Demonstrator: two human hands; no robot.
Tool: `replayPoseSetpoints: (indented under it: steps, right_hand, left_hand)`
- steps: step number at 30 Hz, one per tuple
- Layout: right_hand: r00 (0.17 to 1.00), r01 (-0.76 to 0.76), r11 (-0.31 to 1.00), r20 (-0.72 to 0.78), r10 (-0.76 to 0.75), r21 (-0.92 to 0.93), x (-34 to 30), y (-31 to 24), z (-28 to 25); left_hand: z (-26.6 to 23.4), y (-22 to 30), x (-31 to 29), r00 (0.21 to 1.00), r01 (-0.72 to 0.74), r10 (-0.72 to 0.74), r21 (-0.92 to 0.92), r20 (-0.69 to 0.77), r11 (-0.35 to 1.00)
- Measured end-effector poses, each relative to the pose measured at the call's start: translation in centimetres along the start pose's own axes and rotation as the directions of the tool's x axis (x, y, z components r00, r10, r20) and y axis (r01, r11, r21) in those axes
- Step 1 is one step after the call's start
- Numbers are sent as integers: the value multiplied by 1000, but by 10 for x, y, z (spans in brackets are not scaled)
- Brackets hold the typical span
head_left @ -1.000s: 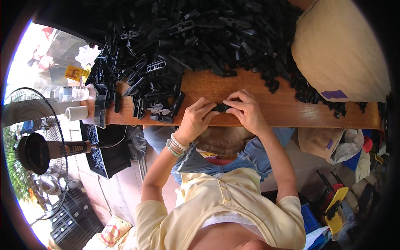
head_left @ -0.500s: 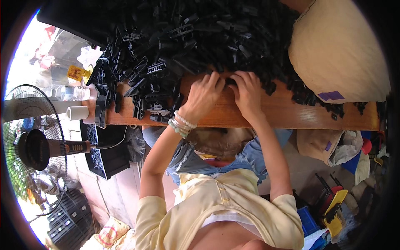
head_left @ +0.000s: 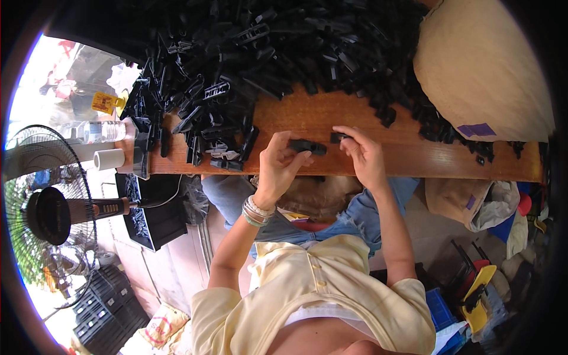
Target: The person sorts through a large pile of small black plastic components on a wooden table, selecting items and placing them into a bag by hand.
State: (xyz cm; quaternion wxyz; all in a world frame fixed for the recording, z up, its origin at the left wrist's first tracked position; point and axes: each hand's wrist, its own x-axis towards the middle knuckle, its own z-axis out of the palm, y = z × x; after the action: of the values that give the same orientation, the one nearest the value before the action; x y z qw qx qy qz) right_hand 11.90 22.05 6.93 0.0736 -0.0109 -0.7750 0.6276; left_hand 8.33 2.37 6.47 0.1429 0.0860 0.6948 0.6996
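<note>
**Two black pieces held apart above a wooden table**

A long black piece was pinched at its left end between the thumb and fingers of the left hand, just over the near part of the wooden table. Its free end was pointed toward the right hand, by which a small black piece was gripped between the thumb and fingertips. The two pieces were not joined; a narrow gap was left between them, and bare wood was seen there. The exact form of the small piece could not be made out, as it was partly covered by the fingers.

The far side of the table was covered by a large heap of black plastic parts, spread down to the near edge left of the hands. At the right, the tabletop was partly hidden by a big beige sack, marked with a purple patch. Pale bracelets were worn on the left wrist, and a light yellow top was worn with blue jeans. To the left, a white roll and a clear bottle were seen near a fan, and a black bin was placed below the table edge.
</note>
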Motion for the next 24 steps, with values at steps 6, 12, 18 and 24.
replayPoseSetpoints:
  steps: [6,12,18,24]
  right_hand:
    - [982,80,986,180,-53,-148,-2,-2,0]
    - [963,247,922,182,-199,-298,-2,6,-3]
    - [961,244,930,200,-192,-276,4,6,-7]
    - [944,325,877,181,-276,-354,7,0,8]
  left_hand:
    - [-12,8,0,987,-156,155,522,47,838]
    - [-14,5,9,912,-357,399,659,94,662]
    - [-21,3,14,903,-413,383,645,196,643]
    - [-17,-2,14,888,-451,397,614,232,648]
